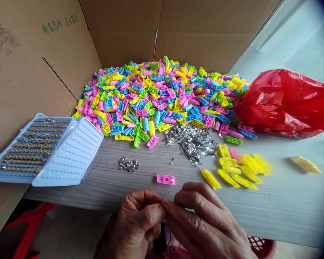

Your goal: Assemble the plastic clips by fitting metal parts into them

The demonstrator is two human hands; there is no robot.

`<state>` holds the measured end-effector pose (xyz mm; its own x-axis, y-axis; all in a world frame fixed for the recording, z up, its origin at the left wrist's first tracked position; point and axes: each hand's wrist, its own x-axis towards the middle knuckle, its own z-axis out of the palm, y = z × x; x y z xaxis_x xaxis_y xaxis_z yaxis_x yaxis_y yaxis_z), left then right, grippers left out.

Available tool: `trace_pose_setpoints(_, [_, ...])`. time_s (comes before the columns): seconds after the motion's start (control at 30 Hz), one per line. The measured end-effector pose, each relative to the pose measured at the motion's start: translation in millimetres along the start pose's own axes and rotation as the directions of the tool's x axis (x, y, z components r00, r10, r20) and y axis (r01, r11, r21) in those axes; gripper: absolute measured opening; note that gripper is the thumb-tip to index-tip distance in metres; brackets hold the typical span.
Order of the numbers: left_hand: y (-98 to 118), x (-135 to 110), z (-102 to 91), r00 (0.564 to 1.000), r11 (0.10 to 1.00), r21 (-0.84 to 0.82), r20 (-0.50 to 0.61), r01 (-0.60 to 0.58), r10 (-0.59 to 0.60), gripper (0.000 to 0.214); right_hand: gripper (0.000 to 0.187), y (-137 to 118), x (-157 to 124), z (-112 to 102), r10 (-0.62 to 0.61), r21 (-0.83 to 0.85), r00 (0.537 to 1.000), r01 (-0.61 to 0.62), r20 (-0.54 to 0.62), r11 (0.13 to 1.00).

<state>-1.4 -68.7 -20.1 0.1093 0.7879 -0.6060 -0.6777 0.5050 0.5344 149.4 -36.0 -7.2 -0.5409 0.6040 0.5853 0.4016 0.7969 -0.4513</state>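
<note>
Grey wood-grain worktop (pixel 102 187), brown cardboard box walls (pixel 121 32) behind, heap of multicoloured plastic clips (pixel 151 97) against them, red plastic bag (pixel 286 104) alongside, pink plastic clip (pixel 166 179) just beyond left hand (pixel 136 225) and right hand (pixel 205 219), fingers (pixel 183 203) pinched tight, anything held hidden

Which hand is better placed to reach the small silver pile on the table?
Left, probably: the left hand sits nearer the small silver pile, while the right hand lies farther right, beyond the pink plastic piece.

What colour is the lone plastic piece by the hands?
Bright pink plastic piece, clearest in the head view.
</note>
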Motion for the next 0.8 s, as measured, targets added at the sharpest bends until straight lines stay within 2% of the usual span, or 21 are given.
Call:
trace_pose_setpoints(0.17, [-10.8, -1.6, -1.2, 0.997, 0.997, 0.041, 0.023, 0.069, -0.07, 0.027, 0.018, -5.2, -8.5, -6.2, 0.031, -0.127, 0.999, -0.028, 0.023, 0.992])
trace_pose_setpoints(0.27, [-8.6, -0.7, 2.8, 0.995, 0.992, 0.084, 0.023, 0.092, -0.094, 0.022, 0.018, -6.2, -8.1, -9.5, 0.071, -0.127, 0.997, -0.065, 0.037, 0.99])
trace_pose_setpoints(0.47, [0.5, -2.7, 14.4, 0.968, 0.966, 0.069, 0.017, 0.249, -0.25, 0.022, 0.019, -8.2, -12.0, -13.6, 0.087, -0.11, 0.993, -0.078, 0.08, 0.991])
trace_pose_setpoints(0.7, [2.9, -4.8, 19.6, 0.955, 0.952, 0.087, -0.007, 0.295, -0.295, 0.021, 0.01, -10.3, -15.4, -7.0, 0.163, -0.097, 0.986, -0.166, -0.032, 0.981])
trace_pose_setpoints(0.8, [2.2, -3.0, 19.2, 0.945, 0.944, 0.055, 0.01, 0.325, -0.326, 0.021, 0.015, -6.1, -13.5, -1.8, 0.212, -0.034, 0.973, -0.216, -0.087, 0.976])
